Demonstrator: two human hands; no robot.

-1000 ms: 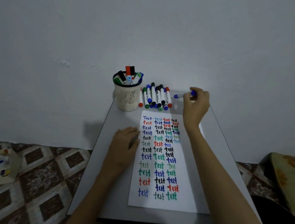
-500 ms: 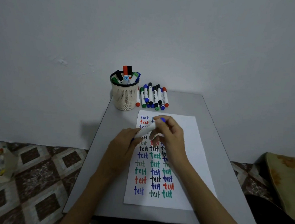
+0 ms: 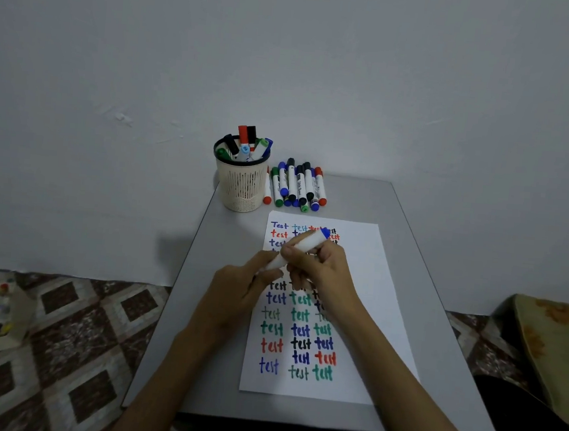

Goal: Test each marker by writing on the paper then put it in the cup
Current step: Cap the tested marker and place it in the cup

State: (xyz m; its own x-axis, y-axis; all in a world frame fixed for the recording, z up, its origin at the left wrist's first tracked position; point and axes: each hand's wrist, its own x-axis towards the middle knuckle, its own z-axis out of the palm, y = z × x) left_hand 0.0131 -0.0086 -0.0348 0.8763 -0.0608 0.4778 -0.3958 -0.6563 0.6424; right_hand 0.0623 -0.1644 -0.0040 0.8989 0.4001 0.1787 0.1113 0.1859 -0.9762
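The blue marker is held tilted above the upper part of the paper, blue end up and away from the person. The right hand grips the white barrel at mid-length, fingers curled round it. The left hand pinches the lower end; whether that end carries the cap cannot be told.

Handling, as judged: the marker is light and rigid, with a smooth plastic barrel that may slip. Hold the barrel firmly and pull the cap straight along the axis. The mesh cup stands at the table's far left, with the loose markers just beside it.
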